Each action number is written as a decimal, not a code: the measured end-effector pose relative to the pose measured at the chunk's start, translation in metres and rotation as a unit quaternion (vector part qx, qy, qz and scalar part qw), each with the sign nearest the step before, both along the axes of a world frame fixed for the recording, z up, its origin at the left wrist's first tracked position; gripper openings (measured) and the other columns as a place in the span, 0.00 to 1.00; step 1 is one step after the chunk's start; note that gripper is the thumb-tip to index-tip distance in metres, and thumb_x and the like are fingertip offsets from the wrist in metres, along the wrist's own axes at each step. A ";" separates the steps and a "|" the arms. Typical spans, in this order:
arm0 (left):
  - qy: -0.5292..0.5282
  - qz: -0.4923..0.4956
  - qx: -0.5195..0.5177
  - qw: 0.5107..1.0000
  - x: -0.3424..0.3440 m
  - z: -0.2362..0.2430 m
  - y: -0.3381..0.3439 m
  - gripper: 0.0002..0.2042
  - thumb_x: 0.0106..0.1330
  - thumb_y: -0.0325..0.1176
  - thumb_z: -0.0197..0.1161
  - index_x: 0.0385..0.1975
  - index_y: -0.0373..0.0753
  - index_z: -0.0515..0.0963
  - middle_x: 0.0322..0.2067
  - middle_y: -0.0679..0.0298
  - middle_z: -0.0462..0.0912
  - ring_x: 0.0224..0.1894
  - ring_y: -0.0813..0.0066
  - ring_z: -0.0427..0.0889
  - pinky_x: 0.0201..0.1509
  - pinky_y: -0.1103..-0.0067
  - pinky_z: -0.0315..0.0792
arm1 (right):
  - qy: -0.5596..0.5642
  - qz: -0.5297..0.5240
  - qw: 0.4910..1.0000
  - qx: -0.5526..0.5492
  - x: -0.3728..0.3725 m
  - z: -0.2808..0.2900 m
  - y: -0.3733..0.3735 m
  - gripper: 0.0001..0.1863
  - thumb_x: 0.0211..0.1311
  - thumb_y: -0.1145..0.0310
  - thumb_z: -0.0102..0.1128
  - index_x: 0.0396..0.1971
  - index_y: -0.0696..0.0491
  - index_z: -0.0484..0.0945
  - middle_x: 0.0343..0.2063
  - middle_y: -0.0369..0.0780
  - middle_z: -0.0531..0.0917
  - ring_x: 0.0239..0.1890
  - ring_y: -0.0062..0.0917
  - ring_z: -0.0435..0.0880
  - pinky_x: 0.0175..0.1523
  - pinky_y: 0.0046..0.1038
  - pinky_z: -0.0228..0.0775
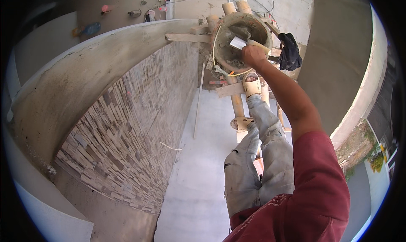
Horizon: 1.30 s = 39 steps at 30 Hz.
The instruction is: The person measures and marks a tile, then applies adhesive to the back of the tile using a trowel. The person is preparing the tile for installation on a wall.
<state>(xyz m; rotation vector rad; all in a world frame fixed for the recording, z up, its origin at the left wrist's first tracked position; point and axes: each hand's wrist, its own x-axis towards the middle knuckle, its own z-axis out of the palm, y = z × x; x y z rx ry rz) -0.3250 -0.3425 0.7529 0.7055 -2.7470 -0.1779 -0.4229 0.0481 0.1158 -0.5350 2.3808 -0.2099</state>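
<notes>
Round mortar-caked grey bucket point(242, 41) sits on bamboo scaffold poles point(237, 102) beside rough stacked-stone curved wall point(139, 127). Right hand point(253, 56), arm outstretched, clenched on wooden-handled flat steel trowel point(238, 42) inside bucket. Left hand unseen.

A scaffold of bamboo poles point(237, 104) and wooden planks point(182, 37) is set against a stone-clad wall point(139, 127). A mortar-smeared bucket point(224, 51) is carried at its top, and a dark cloth point(291, 51) is hung just beside it. Two light sandals point(252, 84) are rested on a plank and a pole. Far below, a pale concrete floor point(198, 178) is seen, with a thin stick point(197, 102) standing on it, leaning by the wall.
</notes>
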 end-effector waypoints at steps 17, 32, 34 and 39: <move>0.152 -0.138 0.140 0.969 -0.031 -0.027 0.036 0.16 0.63 0.30 0.70 0.18 0.38 0.69 0.19 0.64 0.70 0.18 0.78 0.69 0.21 0.77 0.62 | 0.009 -0.400 0.597 -0.695 -0.121 0.523 0.060 0.16 0.74 0.59 0.57 0.40 0.60 0.79 0.26 0.39 0.82 0.17 0.20 0.75 0.21 0.21 0.68; 0.174 -0.116 0.101 0.973 -0.033 -0.029 0.037 0.17 0.59 0.37 0.71 0.16 0.40 0.70 0.17 0.63 0.72 0.18 0.61 0.73 0.22 0.66 0.66 | 0.548 0.013 0.679 -0.488 -0.289 0.781 -0.154 0.11 0.70 0.64 0.56 0.38 0.57 0.80 0.32 0.43 0.80 0.39 0.44 0.82 0.40 0.38 0.75; 0.163 -0.105 0.116 0.974 -0.033 -0.028 0.038 0.18 0.59 0.38 0.71 0.16 0.41 0.69 0.17 0.62 0.72 0.19 0.57 0.73 0.23 0.63 0.66 | 0.579 0.046 0.698 -0.420 -0.312 0.794 -0.180 0.11 0.70 0.63 0.57 0.36 0.56 0.80 0.34 0.43 0.81 0.41 0.42 0.82 0.42 0.40 0.76; 0.178 -0.114 0.118 0.970 -0.033 -0.024 0.037 0.18 0.60 0.39 0.71 0.17 0.40 0.69 0.18 0.61 0.72 0.19 0.58 0.74 0.22 0.65 0.66 | 0.613 0.096 0.701 -0.352 -0.340 0.794 -0.225 0.12 0.70 0.61 0.56 0.33 0.55 0.80 0.38 0.43 0.83 0.45 0.41 0.83 0.46 0.42 0.77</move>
